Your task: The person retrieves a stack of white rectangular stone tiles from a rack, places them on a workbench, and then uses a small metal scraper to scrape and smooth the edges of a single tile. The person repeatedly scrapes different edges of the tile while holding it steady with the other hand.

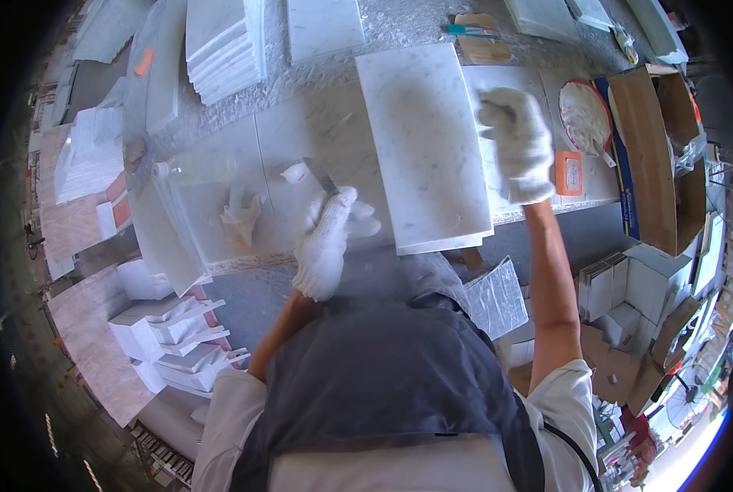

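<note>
My left hand (327, 238), in a white knit glove, is closed around a putty knife (320, 175). Its flat blade points up and left, close to a small whitish lump (295, 172). Right of it lies a grey-veined white marble tile (424, 148), with the edge of another piece showing beneath its near end. My right hand (520, 146), gloved the same way, is beside the tile's right edge. Motion blurs its curled fingers, so I cannot make out whether they hold anything or touch the tile.
Stacked marble tiles (219, 49) stand at the back left. A clear bottle (194, 170) lies left of my left hand. Toward the right are a round pad of pale paste (584, 116), an orange box (569, 173) and an open cardboard carton (653, 156). White foam pieces (169, 336) sit lower left.
</note>
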Demonstrator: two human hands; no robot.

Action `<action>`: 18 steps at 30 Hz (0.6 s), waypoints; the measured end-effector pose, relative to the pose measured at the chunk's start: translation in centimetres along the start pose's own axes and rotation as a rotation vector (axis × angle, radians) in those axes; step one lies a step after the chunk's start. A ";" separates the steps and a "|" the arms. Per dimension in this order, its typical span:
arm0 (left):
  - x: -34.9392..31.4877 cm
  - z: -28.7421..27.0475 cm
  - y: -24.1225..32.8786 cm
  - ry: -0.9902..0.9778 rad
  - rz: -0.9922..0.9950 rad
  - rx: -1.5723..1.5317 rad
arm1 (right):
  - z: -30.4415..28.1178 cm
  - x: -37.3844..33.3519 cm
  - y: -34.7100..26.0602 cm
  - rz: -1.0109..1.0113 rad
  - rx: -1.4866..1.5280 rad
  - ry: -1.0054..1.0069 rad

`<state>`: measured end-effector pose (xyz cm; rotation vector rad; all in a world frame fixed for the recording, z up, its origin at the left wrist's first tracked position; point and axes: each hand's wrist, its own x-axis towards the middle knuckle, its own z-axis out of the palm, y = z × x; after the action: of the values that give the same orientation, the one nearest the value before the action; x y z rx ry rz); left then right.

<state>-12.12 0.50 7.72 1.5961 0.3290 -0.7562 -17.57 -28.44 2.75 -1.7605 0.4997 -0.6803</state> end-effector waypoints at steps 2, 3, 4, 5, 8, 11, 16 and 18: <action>-0.3 0.3 0.4 -0.088 0.020 -0.009 | 3.7 0.4 -1.7 -0.237 -0.218 -0.173; -0.4 0.4 0.6 -0.120 0.043 0.001 | 6.0 1.0 -2.0 -0.284 -0.280 -0.182; -0.6 0.4 0.8 -0.158 0.023 -0.024 | 7.6 1.6 -2.1 -0.399 -0.332 -0.207; -0.8 0.3 0.8 -0.196 0.026 -0.045 | 8.3 1.9 -2.3 -0.320 -0.409 -0.278; -0.8 -1.1 0.7 -0.277 0.041 -0.040 | 9.4 2.5 -2.6 -0.266 -0.612 -0.477; -0.4 -2.9 0.0 -0.203 -0.042 0.062 | 9.4 3.2 -3.0 -0.371 -0.787 -0.712; 0.3 -4.2 -0.5 -0.262 -0.023 -0.004 | 10.7 5.2 -2.6 -0.548 -0.878 -0.531; 0.5 -4.5 -0.3 -0.252 -0.010 -0.009 | 10.7 5.1 -2.2 -0.510 -1.118 -0.764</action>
<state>-10.68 4.81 7.18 1.4717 0.1570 -0.9515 -6.63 -23.41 3.62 -3.0455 -0.1935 0.0685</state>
